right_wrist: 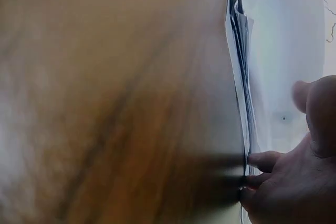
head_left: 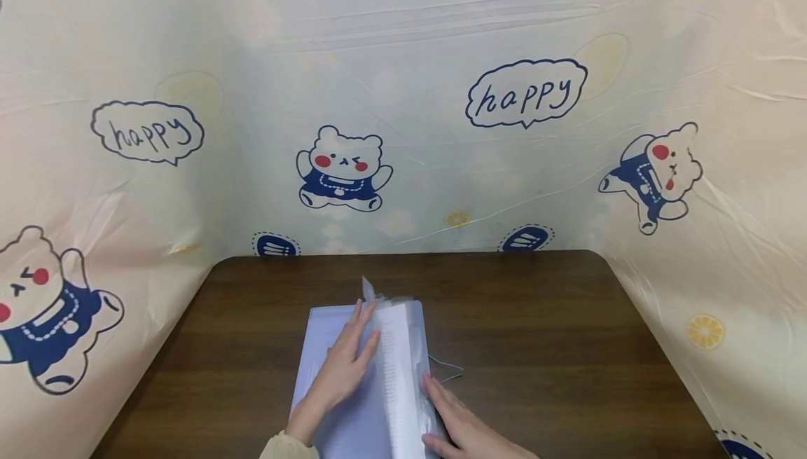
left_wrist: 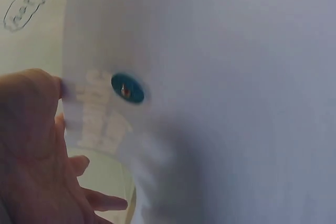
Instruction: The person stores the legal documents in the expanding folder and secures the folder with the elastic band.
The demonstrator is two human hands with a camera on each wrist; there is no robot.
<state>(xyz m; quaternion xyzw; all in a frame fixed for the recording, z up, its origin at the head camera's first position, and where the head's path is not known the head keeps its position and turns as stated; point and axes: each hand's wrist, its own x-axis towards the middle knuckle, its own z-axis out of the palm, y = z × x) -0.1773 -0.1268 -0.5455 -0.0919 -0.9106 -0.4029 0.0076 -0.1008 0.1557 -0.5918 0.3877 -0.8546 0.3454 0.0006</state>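
Note:
A pale lilac document folder lies opened on the table, a thick stack of white papers along its right part. A clear plastic piece sticks up at its far end. My left hand lies over the folder with fingers extended, fingertips along the stack's left side. In the left wrist view, a folder panel with a teal button fills most of the picture, left fingertips at its edge. My right hand rests along the folder's right edge, its straight fingertips touching the paper edges in the right wrist view.
A thin string trails from the folder's right side onto the dark wooden table. Printed cloth with bears and "happy" bubbles hangs around the table's back and sides.

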